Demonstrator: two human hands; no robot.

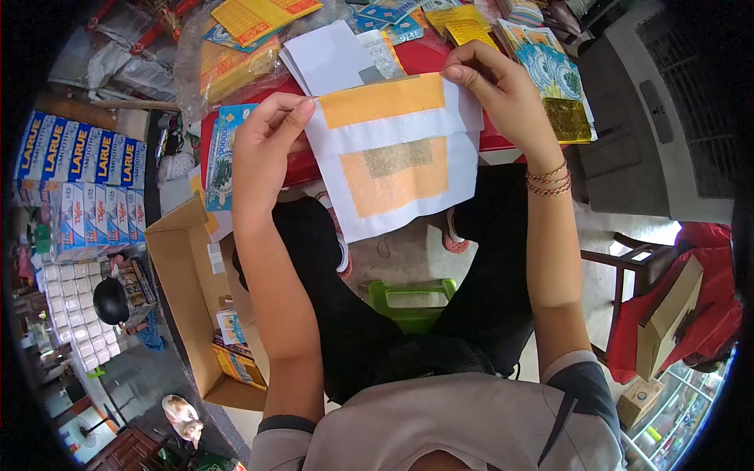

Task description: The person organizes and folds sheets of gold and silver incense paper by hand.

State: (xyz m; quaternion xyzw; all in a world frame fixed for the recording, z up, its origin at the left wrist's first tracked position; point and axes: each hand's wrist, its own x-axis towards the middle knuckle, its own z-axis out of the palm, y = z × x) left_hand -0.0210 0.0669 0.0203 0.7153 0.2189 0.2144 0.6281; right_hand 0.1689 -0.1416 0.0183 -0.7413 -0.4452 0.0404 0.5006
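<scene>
A white sheet of joss paper [393, 212] with orange and dull gold patches hangs spread out above my lap. At its upper left corner, my left hand [271, 145] pinches the edge between thumb and fingers. My right hand [496, 88] pinches the upper right corner in the same way. Behind the sheet, a stack of white paper [330, 56] lies on the red table [428, 61]. Blue printed paper [226, 149] sits beside my left hand, and a pile of blue and gold printed papers [550, 74] lies to the right of my right hand.
An open cardboard box [177, 267] with printed packets stands at my left. Stacked beer cartons [78, 157] are farther left. A green stool [408, 318] is beneath me, a cat [182, 418] lies on the floor, and a grey appliance [667, 110] stands at right.
</scene>
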